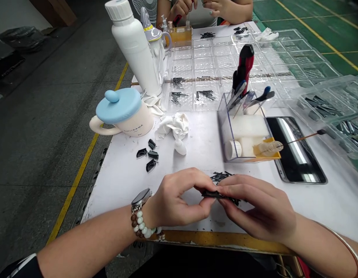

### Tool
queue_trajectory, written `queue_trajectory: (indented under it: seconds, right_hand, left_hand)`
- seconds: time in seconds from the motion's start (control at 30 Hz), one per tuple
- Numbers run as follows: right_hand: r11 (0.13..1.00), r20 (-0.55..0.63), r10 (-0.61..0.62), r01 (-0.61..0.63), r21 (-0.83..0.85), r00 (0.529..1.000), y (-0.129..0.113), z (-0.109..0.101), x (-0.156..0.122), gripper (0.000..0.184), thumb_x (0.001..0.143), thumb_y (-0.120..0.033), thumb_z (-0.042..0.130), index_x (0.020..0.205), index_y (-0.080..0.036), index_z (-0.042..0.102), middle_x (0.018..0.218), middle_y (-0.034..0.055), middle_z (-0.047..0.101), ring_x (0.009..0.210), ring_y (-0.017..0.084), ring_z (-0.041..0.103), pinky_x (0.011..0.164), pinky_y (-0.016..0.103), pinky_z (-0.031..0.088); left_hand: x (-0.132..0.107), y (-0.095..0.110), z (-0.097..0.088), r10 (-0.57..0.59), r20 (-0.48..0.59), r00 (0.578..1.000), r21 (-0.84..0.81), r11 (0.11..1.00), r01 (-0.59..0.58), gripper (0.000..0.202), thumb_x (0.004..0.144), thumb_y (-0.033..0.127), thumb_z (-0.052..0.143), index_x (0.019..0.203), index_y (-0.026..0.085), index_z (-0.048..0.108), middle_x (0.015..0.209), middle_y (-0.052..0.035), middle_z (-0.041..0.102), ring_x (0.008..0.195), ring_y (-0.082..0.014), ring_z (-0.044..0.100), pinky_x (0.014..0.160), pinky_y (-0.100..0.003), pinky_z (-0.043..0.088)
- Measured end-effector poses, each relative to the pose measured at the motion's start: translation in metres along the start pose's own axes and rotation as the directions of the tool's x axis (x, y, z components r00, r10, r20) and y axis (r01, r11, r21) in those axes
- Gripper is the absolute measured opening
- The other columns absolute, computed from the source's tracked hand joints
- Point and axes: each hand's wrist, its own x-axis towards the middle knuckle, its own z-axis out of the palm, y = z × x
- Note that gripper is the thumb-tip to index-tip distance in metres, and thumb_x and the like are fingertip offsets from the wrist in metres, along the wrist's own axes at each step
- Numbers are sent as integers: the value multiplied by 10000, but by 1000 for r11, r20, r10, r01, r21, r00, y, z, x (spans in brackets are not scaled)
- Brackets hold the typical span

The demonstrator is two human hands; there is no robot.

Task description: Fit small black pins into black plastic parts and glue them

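My left hand [181,197] and my right hand [261,206] meet above the front of the white table. Between both sets of fingertips is a small flat black piece [210,194]; its exact kind does not show, and the right fingers cover part of it. Thin black strips [221,176] lie in a loose pile just behind the fingers. Farther left, several small dark glossy pieces [150,165] rest on the white tabletop [121,181]. A watch and bead bracelets are on the left wrist.
A lidded mug [135,127], a white bottle [135,50] and crumpled white gloves [174,127] stand or lie at back left. A clear tool organizer [239,127] is beside a phone [297,150]. Compartment trays [306,58] hold black parts. Another person's hands [215,7] are across the table.
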Motion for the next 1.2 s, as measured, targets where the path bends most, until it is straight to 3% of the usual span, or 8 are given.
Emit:
queue_trajectory:
  seconds: [0.23, 0.53, 1.2]
  right_hand:
    - [1000, 0, -21, 21, -21, 1000, 4, -3, -2, 253, 830, -14, 570, 1066, -105, 583, 916, 100, 662, 842, 154, 644, 705, 242, 558]
    - [998, -3, -33, 33, -55, 999, 5, 0, -2, 281, 848, -45, 569, 1111, -145, 566, 950, 86, 662, 852, 152, 642, 713, 246, 562]
    - [984, 44, -157, 160, -83, 987, 13, -3, 1, 207, 874, -72, 546, 1080, -99, 557, 927, 116, 665, 842, 172, 638, 697, 278, 555]
  left_hand:
    - [4, -4, -5, 30, 42, 999, 0, 1000, -30, 170, 730, 19, 671, 871, 112, 666, 812, -114, 730, 745, -168, 697, 673, -258, 611]
    - [5, -1, -7, 116, 23, 993, 85, 989, -118, 176, 704, -22, 674, 824, 106, 683, 780, -108, 736, 717, -139, 706, 667, -200, 611]
    - [4, 0, -9, 94, 46, 994, 14, 995, -95, 179, 684, -41, 694, 803, 93, 692, 748, -115, 734, 692, -157, 718, 640, -205, 607]
